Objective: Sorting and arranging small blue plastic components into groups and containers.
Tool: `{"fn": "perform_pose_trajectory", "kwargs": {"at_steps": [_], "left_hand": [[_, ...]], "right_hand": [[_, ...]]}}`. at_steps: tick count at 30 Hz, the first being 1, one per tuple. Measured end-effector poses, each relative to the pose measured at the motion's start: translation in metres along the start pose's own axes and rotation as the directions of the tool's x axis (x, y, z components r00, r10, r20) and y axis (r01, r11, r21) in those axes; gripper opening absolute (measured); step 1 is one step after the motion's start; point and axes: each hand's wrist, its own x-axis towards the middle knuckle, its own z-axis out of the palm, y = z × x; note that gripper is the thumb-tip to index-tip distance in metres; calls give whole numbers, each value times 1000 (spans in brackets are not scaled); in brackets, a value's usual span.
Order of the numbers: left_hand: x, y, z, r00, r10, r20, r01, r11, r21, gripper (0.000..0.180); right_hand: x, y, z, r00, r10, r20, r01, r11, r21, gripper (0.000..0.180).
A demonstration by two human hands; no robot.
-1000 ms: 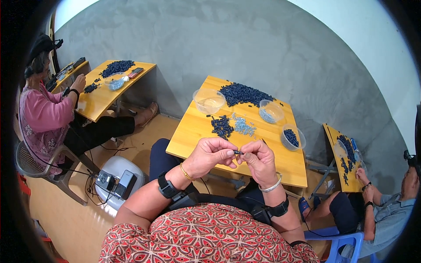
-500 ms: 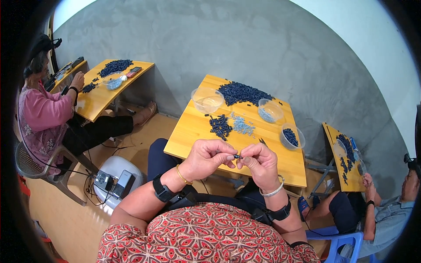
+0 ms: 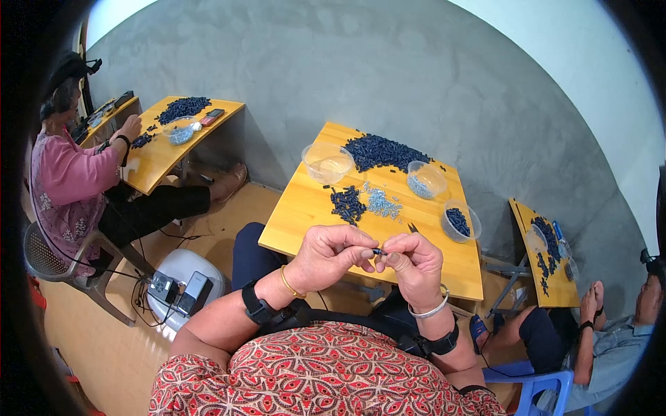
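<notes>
Clock directions run from the piece in the fingers. At ten o'clock, a co-worker's hands [image 3: 130,128] are close together over the left table [image 3: 149,166]; what they hold is too small to tell. At nine o'clock, a white stool [image 3: 186,259] bears two dark boxes [image 3: 198,288].

The left hand [image 3: 326,258] is nearly closed, its thumb and forefinger pinching the left end of a small dark piece [image 3: 379,252]; its other fingers curl in behind. At eleven o'clock, on the middle table [image 3: 298,218], stand a clear tub [image 3: 327,166] and, nearer, a small dark heap [image 3: 347,206].

The piece itself is held above the table's near edge, bridging both pinches. At twelve o'clock lie pale blue bits [image 3: 381,202], with a big dark heap [image 3: 388,152] beyond them.

The right hand [image 3: 414,263], at three o'clock, is just as narrow, its thumb and forefinger on the piece's right end. At two o'clock, a dark pointed tool [image 3: 413,227] lies just beyond it. A pale-filled tub [image 3: 420,186] stands at one o'clock and a dark-filled tub [image 3: 458,222] at two. Just past three o'clock, another worker's hands [image 3: 591,302] are close together beside the right table [image 3: 555,295].
</notes>
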Motion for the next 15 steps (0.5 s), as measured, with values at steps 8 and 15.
{"fn": "perform_pose_trajectory", "kwargs": {"at_steps": [8, 15], "left_hand": [[0, -6, 3, 990, -138, -1, 132, 946, -295, 11], [2, -1, 3, 989, -145, -29, 132, 952, -276, 10]], "right_hand": [[-2, 9, -1, 997, 62, -54, -38, 928, 370, 10], [-2, 8, 0, 998, 60, -33, -50, 968, 246, 11]]}}
